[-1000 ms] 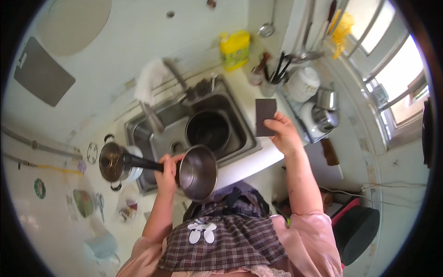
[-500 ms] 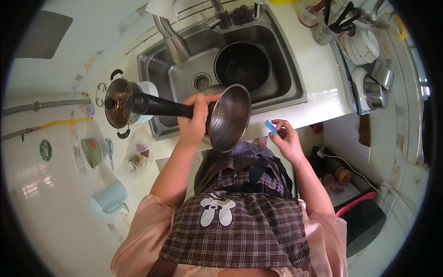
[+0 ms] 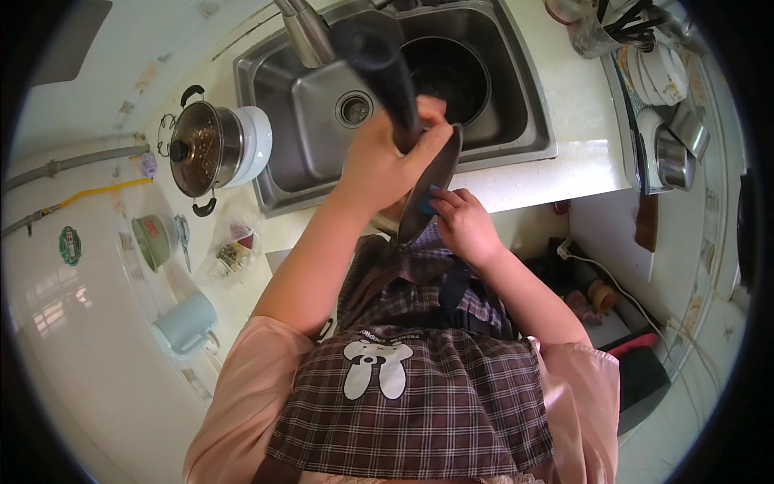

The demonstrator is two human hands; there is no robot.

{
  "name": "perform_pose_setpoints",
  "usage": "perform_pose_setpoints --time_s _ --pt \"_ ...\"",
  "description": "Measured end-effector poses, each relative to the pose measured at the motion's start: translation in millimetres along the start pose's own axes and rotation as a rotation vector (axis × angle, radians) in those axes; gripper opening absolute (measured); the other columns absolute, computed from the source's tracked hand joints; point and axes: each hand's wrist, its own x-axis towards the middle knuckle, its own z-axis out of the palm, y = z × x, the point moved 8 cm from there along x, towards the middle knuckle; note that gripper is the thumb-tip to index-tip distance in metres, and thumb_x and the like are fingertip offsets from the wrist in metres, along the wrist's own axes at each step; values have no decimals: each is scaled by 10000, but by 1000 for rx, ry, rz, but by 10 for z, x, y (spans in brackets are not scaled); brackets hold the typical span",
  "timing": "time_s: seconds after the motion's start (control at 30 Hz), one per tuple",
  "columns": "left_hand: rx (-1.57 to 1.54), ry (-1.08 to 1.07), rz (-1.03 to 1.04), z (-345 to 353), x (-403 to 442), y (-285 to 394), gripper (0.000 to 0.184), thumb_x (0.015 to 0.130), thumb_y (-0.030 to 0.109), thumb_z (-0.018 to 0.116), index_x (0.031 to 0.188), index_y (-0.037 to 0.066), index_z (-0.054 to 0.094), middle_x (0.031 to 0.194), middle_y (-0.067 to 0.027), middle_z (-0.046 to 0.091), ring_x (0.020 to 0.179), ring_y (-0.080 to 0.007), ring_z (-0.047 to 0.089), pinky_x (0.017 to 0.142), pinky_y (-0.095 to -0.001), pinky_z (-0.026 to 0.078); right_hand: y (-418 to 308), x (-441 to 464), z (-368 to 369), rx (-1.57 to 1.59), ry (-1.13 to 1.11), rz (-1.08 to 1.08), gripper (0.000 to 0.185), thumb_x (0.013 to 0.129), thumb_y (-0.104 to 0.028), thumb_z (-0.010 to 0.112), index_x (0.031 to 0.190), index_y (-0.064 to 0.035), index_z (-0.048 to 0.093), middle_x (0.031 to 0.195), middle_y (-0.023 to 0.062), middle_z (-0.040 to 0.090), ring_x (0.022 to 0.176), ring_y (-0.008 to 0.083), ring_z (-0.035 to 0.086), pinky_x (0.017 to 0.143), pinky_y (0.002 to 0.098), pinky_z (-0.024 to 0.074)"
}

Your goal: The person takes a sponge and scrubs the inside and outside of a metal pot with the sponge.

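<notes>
My left hand (image 3: 391, 157) is wrapped around the black handle (image 3: 379, 77) of a saucepan, near where the handle joins the pan. The metal saucepan (image 3: 439, 173) is tilted on its side, seen almost edge-on, in front of the sink's near edge. Pinched in my right hand (image 3: 468, 226) is a small blue sponge (image 3: 432, 199), held against the right side of the pan. My fingers partly cover the sponge. Whether it touches the inner wall or only the rim, I cannot tell.
Beyond the pan, a dark pot (image 3: 455, 77) sits in the steel sink (image 3: 310, 161) beneath the faucet (image 3: 306, 36). To the left stands a lidded pot (image 3: 201, 149). A dish rack with plates (image 3: 661, 73) and a metal cup (image 3: 673, 157) is at the right.
My left hand has turned the saucepan so its handle points up and away and the pan shows edge-on. My right hand has brought the blue sponge left, onto the pan.
</notes>
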Motion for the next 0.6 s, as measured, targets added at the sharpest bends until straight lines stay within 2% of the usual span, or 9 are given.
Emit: perform_pose_setpoints --time_s 0.03,0.13,0.17,0.27,0.3,0.4,0.43,0.53,0.6 --pt "369 -32 221 6 46 153 199 898 195 644 1045 67 681 1100 -126 685 1142 -280 584 960 -362 448 0 -1 8 -25 -20 7 321 727 -20 621 1045 -34 665 1187 111 643 939 285 590 851 376 511" --pt "471 -244 -2 110 115 -81 265 909 249 620 1109 94 696 1202 -127 653 1195 -308 551 1014 -381 417 9 -4 36 -65 -75 36 299 756 -60 600 1048 -31 661 1211 115 627 994 284 580 879 375 495" --pt "344 -265 -171 102 152 -183 308 934 306 573 1126 102 700 1209 -107 655 1195 -283 558 1004 -356 425 26 -1 53 -72 -94 46 294 766 -77 592 1047 -27 658 1223 118 619 1021 287 576 896 377 486" --pt "238 -292 -213 111 198 -202 329 953 323 532 1122 97 701 1175 -100 674 1189 -283 564 1005 -360 427 5 89 -59 -176 78 -75 330 760 -81 578 1073 -15 655 1207 133 617 1047 319 562 901 395 483" --pt "260 -298 -171 140 220 -178 363 966 356 494 1111 101 707 1135 -105 686 1140 -278 594 978 -352 441 6 127 -84 -206 132 -100 361 760 -88 567 1103 -12 653 1191 133 616 1040 334 552 908 403 479" --pt "338 -425 -302 306 207 -215 397 959 410 482 1090 120 720 1067 -119 702 1064 -299 631 930 -350 465 76 162 19 -334 61 -100 378 770 -122 566 1122 -16 653 1190 114 620 999 298 557 862 383 493" --pt "473 -432 -375 347 197 -339 430 939 469 485 1039 135 738 979 -126 716 977 -321 659 864 -360 490 77 129 80 -365 16 -88 387 773 -132 564 1132 -18 652 1201 109 619 989 288 557 842 375 496" --pt "553 -444 -354 492 194 -292 436 924 487 497 996 137 746 929 -131 720 923 -342 668 818 -386 502 23 5 207 -442 -98 -64 412 785 -159 557 1164 -24 647 1236 96 613 969 264 555 789 352 504" --pt "573 -477 -267 558 184 -249 442 914 489 516 963 116 748 901 -148 715 880 -359 669 777 -395 507 -2 -23 204 -471 -140 -56 429 793 -172 552 1187 -27 641 1259 93 608 968 255 554 764 340 506"
